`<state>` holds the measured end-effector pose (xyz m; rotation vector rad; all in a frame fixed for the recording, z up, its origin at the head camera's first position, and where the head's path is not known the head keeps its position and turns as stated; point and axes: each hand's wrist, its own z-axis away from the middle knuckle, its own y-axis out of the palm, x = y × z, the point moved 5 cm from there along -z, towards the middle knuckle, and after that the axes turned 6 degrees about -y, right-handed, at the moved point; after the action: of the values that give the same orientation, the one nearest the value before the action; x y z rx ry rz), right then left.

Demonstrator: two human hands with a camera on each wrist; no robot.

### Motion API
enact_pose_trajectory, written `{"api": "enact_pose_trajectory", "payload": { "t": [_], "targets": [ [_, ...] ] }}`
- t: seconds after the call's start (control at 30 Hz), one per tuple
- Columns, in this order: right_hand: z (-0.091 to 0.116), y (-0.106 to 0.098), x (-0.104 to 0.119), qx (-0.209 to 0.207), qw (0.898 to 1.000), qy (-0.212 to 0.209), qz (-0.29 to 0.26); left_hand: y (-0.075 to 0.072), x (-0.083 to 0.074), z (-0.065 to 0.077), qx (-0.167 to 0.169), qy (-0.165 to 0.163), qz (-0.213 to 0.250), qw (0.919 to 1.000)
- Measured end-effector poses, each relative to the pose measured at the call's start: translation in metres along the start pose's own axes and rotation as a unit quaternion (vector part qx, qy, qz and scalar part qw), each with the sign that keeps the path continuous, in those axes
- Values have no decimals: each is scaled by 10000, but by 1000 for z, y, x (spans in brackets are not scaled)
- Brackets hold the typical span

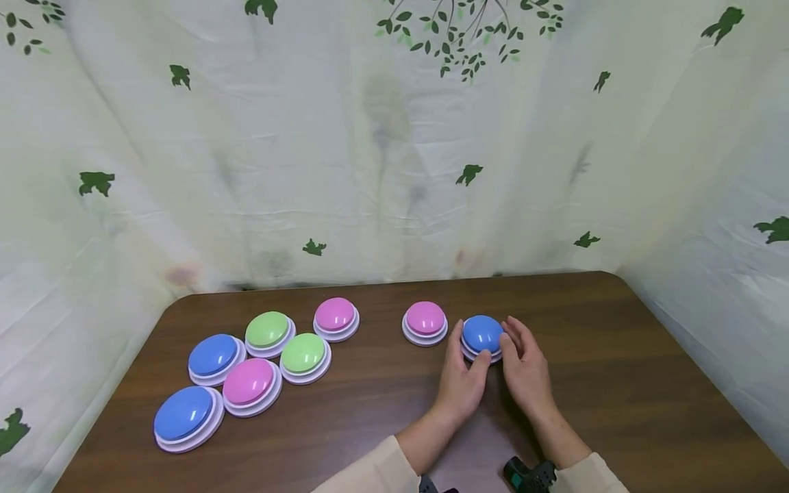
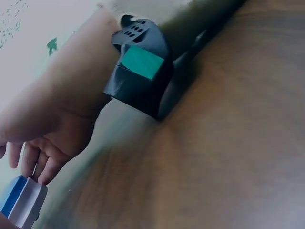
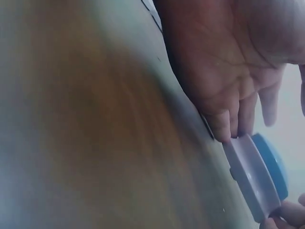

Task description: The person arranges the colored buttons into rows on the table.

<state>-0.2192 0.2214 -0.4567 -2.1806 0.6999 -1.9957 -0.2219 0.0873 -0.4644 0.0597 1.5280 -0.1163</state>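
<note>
A blue push button (image 1: pixel 483 333) with a domed top and white round base sits between the two hands on the right half of the table. My left hand (image 1: pixel 461 380) holds its left side, fingers along the rim and thumb at the front. On the opposite side, my right hand (image 1: pixel 529 375) grips the rim with its fingers behind and thumb near the front. The right wrist view shows fingertips against the white base (image 3: pixel 252 176). In the left wrist view, fingers (image 2: pixel 42 164) reach the edge of the same button. A pink button (image 1: pixel 425 319) stands just left of the left hand.
Toward the left of the brown table (image 1: pixel 345 424) stand two blue buttons (image 1: pixel 183 413), two green buttons (image 1: pixel 303 353) and two pink ones (image 1: pixel 249 382), several close together. A white curtain with leaf prints (image 1: pixel 382 171) hangs behind the table and along its sides.
</note>
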Motion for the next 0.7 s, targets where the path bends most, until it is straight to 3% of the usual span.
{"api": "enact_pose_trajectory", "payload": {
  "t": [0.33,0.7],
  "targets": [
    [-31,-1,-15,72,9998,-94,-173,9,-1,-23,105,-52,-222,9997],
    [-45,2,-19,130,9997,-121,-165,9,0,-35,161,-127,-251,9995]
  ]
}}
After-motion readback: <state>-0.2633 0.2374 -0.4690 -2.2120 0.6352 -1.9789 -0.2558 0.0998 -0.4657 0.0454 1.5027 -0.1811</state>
